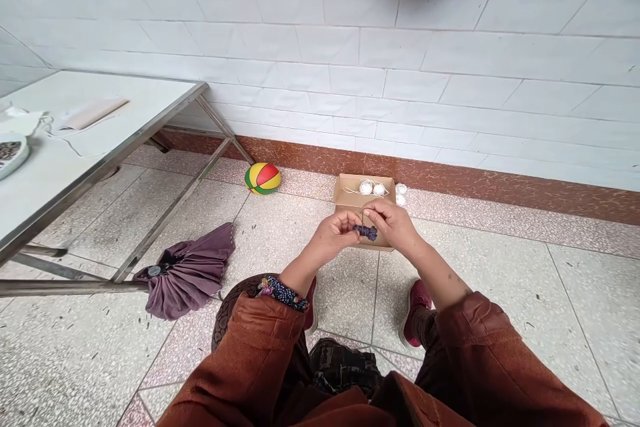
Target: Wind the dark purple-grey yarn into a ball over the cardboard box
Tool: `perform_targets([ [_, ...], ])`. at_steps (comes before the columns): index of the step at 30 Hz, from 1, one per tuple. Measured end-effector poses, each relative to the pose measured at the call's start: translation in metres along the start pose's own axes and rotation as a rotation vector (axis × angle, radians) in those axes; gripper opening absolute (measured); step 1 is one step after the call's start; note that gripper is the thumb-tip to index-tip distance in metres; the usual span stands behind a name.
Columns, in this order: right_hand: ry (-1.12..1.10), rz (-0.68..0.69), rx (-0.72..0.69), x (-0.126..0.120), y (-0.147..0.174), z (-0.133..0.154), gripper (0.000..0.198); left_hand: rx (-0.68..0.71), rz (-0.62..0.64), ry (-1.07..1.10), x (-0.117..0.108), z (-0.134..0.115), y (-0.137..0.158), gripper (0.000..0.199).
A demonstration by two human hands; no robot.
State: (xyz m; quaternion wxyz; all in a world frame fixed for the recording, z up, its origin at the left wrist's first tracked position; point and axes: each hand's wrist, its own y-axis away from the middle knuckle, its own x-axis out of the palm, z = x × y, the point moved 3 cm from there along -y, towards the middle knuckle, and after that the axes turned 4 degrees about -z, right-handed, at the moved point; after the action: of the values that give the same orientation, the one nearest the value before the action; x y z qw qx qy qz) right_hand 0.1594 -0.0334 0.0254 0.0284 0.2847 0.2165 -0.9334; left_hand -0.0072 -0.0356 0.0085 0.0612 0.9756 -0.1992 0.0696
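Note:
A small bundle of dark purple cord [367, 233] is pinched in the fingers of my left hand [336, 235]. Close beside it, my right hand [391, 221] has thumb and forefinger pressed together on a thin dark strand [363, 218] that rises from the bundle. Both hands are over an open cardboard box [350, 197] on the floor and hide part of its near side. In the far part of the box lie white balls of string [366, 187] with loose ends. More white balls [401, 199] sit on the floor just right of the box.
To the left stands a metal-framed table [165, 99] with a bowl [13, 155] and a folded beige item [95, 113]. A multicoloured ball [263, 178] and a folded purple umbrella [193, 273] are on the floor. A white tiled wall [310, 67] rises behind the box.

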Motion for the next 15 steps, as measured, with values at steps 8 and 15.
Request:
perform_targets([
  [8,-0.028,0.127,0.04,0.029,0.017,-0.012,0.024,-0.045,-0.113,0.343,-0.009,-0.01,0.0,0.031],
  [15,0.155,0.254,-0.043,0.032,0.024,-0.002,0.021,0.039,-0.262,0.354,-0.018,-0.011,-0.002,0.027],
])
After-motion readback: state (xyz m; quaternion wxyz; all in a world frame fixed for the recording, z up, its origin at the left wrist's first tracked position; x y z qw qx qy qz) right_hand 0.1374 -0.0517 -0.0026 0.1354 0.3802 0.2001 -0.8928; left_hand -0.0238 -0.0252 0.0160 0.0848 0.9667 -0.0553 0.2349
